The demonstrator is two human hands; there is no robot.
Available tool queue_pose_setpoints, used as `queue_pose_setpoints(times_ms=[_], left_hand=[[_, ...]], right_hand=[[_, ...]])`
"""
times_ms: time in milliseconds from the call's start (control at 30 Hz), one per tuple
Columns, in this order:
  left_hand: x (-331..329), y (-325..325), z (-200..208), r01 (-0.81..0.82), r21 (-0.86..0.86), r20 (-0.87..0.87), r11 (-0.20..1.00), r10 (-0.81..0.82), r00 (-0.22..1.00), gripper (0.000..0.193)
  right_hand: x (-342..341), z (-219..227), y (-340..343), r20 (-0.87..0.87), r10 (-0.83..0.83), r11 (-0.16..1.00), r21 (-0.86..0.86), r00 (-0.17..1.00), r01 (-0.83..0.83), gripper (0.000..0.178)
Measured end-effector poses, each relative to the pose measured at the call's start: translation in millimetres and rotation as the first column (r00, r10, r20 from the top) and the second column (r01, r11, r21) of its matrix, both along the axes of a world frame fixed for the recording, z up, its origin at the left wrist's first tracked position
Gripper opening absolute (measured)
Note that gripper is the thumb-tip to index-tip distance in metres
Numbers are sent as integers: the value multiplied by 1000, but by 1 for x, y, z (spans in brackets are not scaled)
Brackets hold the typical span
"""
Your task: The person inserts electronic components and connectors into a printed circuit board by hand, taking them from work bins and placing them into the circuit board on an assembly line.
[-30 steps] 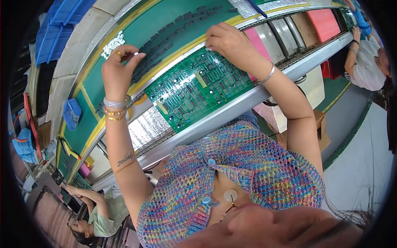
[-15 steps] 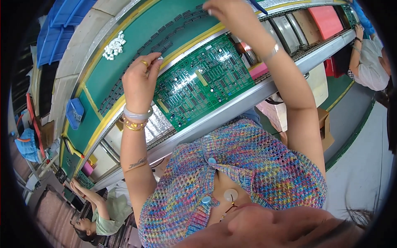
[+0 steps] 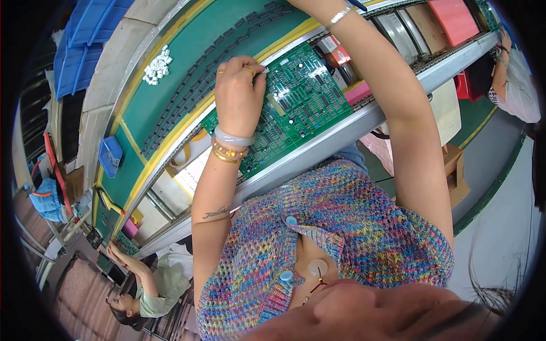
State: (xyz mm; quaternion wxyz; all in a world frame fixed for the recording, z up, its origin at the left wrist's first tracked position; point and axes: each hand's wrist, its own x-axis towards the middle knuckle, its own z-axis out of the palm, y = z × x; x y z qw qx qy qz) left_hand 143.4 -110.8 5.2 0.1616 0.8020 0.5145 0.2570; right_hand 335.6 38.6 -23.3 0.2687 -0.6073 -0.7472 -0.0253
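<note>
A green circuit board lies tilted on the metal rail of the line in front of me. My left hand rests over its upper left part, fingers pinched together on a small white component at the fingertips. Rings and several bracelets sit on that hand and wrist. My right arm reaches up across the board's right side. Only its wrist with a silver bracelet shows at the top edge, and the hand itself is out of the picture.
A green conveyor belt carries rows of small dark parts and a pile of white parts. Blue bins stand beyond it and a pink box sits at the right. One person sits at lower left, another works at the right.
My left hand came down and to the right from beside the white pile onto the board. My right hand left the board's top edge and went up out of view.
</note>
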Motion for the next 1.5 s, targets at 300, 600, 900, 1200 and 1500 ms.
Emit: queue_pose_setpoints(times_ms=[300, 600, 900, 1200, 1500], left_hand=[[8, 7, -10, 3, 42, -19, 999, -2, 1000, 11], [11, 6, -9, 44, 108, -52, 993, -38, 998, 10], [7, 7, -7, 78, 149, -102, 986, -63, 993, 8], [-45, 28, 20, -83, 149, -42, 985, 90, 995, 8], [-144, 79, -14, -420, 110, -220, 901, 435, 873, 15]], right_hand=[[21, 42, -72, -302, 147, 986, -32, 942, -164, 16], [22, 35, -75, -301, 92, 979, -145, 949, -141, 22], [17, 32, -77, -323, 154, 980, -71, 934, -186, 18], [5, 37, -117, -473, 182, 953, -130, 862, -273, 10], [-66, 23, -139, -206, 575, 810, 11, 792, -586, 5]])
